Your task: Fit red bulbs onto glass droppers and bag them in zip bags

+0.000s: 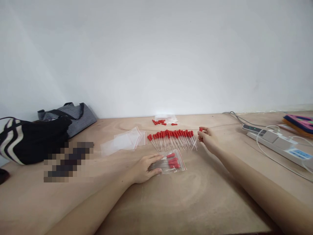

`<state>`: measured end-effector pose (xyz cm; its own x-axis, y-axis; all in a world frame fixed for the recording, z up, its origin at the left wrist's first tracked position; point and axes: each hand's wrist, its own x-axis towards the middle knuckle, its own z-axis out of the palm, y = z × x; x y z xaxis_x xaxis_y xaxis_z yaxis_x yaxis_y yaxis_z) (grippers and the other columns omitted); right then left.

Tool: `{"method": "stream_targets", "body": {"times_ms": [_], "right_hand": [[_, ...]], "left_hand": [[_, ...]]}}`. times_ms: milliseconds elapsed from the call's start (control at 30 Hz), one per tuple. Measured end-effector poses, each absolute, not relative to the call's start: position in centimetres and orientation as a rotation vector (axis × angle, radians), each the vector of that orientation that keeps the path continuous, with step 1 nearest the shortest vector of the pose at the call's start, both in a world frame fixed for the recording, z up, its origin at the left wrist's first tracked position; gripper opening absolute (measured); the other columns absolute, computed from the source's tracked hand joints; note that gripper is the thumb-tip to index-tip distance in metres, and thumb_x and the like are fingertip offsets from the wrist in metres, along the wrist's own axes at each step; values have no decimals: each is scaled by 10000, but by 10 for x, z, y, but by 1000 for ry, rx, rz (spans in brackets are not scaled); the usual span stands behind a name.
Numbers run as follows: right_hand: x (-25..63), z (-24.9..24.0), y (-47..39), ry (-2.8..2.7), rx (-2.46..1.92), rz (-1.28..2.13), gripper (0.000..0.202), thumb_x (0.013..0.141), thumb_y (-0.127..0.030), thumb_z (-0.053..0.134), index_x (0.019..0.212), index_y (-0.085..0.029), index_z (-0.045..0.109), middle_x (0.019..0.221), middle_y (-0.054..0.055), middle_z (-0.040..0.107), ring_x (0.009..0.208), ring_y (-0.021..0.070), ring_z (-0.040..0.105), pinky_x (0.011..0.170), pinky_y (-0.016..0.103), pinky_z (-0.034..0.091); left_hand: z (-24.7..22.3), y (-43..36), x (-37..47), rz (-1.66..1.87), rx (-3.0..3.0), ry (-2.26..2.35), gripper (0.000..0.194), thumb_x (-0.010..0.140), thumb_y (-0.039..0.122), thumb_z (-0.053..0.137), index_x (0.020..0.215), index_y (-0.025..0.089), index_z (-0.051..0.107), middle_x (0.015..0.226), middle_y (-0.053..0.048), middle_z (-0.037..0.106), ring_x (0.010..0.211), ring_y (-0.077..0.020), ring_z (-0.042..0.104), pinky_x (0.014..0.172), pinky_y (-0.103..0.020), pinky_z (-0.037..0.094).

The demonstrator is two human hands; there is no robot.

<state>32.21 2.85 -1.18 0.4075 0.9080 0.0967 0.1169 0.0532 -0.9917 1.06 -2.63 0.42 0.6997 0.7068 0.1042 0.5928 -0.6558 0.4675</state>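
My left hand (146,168) holds down the closed end of a clear zip bag (181,160), with its thumb and fingers on the plastic. Inside the bag lie several glass droppers with red rubber bulbs (173,161). At the right end of a long row of droppers (168,137), my right hand (206,137) pinches one dropper (195,142) near its red bulb. Its glass tube slants down to the left, close to the row. The droppers in the row lie side by side, bulbs pointing away from me.
Flat clear zip bags (124,140) overlap left of the row. Loose red bulbs (158,122) and a bag of glass tubes (168,118) lie near the wall. A power strip (281,148) with cables is at right. A striped bag (80,119) and black bag (41,140) stand left.
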Motion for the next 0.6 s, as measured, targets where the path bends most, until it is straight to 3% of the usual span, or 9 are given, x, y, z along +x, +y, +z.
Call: {"method": "stream_targets", "body": {"times_ms": [200,600], "right_hand": [[287,-24,-10,-828,-1056,945,353,598,-330,626,871,-207,438,588,-72,482,459,63,455,452,195,395],[272,-28,-11,-757,-1038,823,316,625,-330,602,866,-221,429,594,-77,452,491,76,465,478,207,416]], "left_hand": [[2,-26,9,423,2506,992,497,796,409,500,1248,222,412,1295,-57,439,1183,-212,400,993,-371,317],[6,-28,10,398,2515,1010,510,806,417,481,1266,219,385,1311,-53,421,1178,-204,407,986,-362,329]]}}
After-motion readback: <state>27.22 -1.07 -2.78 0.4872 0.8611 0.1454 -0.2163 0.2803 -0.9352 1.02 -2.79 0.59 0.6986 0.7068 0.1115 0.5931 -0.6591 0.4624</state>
